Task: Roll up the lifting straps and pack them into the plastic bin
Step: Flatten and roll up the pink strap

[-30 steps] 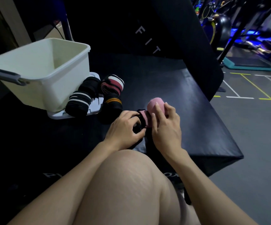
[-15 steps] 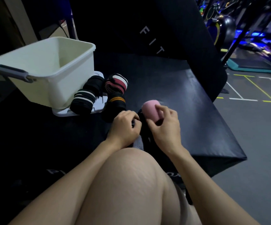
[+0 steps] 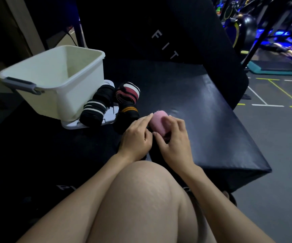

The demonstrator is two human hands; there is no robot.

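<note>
Both hands work the pink strap roll [image 3: 157, 124] just above the bench [image 3: 203, 109]: right hand [image 3: 174, 145] wraps it from the near side w/ thumb over the top, left hand [image 3: 136, 137] lies alongside, fingers stretched to the roll's left face, prob. pressing the tail end down. Right is grasping the roll; left touches it but a full grip can't be told. Wrists low, forearms angled in over the raised knee. Risk: if either thumb eases off before the end is fixed, the roll could spring loose and unwind, since it looks held by finger pressure only. Also it could slip off toward the bench edge at right. Further out, four rolled straps [image 3: 110, 106] sit beside the plastic bin [image 3: 82, 95], on its lid, not yet packed; bin looks empty from here.
</note>
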